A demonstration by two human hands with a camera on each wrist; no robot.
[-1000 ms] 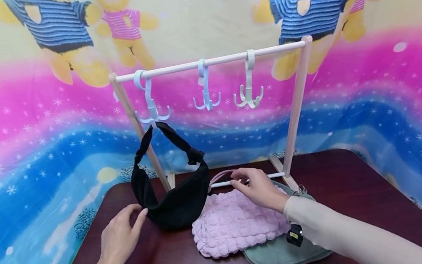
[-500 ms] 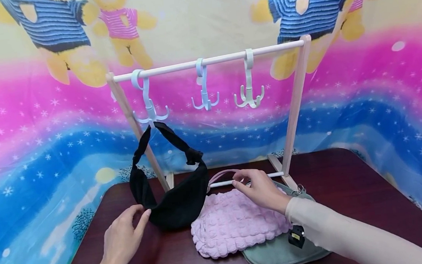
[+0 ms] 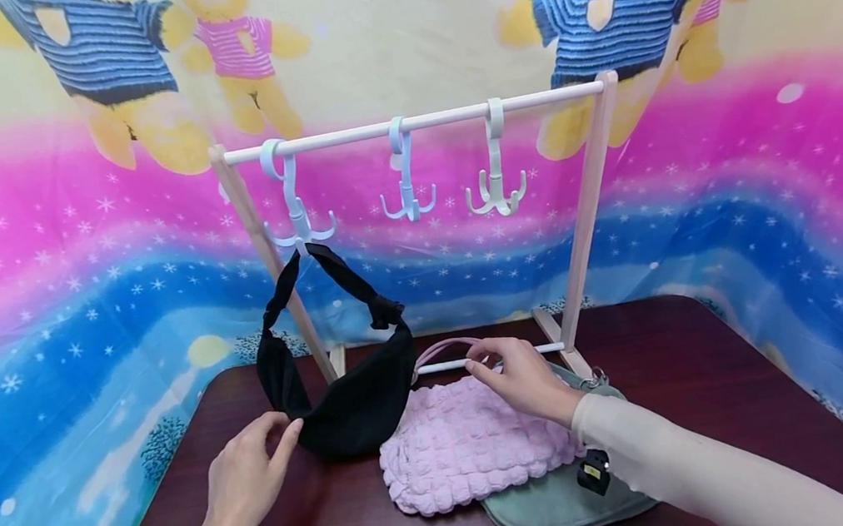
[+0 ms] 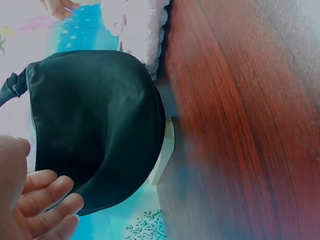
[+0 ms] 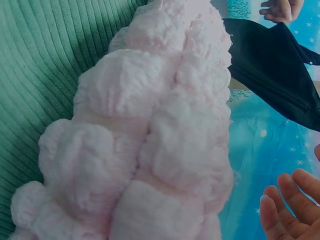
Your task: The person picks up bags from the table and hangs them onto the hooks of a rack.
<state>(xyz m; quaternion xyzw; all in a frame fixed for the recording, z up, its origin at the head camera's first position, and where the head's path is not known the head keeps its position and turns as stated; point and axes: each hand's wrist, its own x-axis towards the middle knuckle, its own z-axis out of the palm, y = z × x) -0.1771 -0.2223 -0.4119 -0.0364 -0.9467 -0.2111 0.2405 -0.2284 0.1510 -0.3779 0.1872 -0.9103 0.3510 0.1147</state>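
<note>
A black shoulder bag [image 3: 358,402] hangs by its knotted strap from the leftmost blue hook [image 3: 300,223], its bottom close to the table. My left hand [image 3: 247,470] is at the bag's left side, fingertips right at the fabric; in the left wrist view its fingers [image 4: 50,195] are loosely extended over the bag's edge. To the right lies a pink puffy quilted bag [image 3: 468,451], partly on top of a green corduroy bag [image 3: 563,505]. Above the pink bag, my right hand [image 3: 525,379] hovers beside its thin handle [image 3: 440,347], fingers relaxed and spread from the thumb.
A wooden rack [image 3: 590,215] with a white top bar stands on the dark red table [image 3: 672,375]. Another blue hook [image 3: 409,201] and a pale green hook [image 3: 497,194] hang there without bags. A printed cloth backdrop [image 3: 800,205] surrounds the table.
Both hands keep nearly the same places beside the bags. The whole head view has shifted slightly, with the rack and black bag drifting a little left.
</note>
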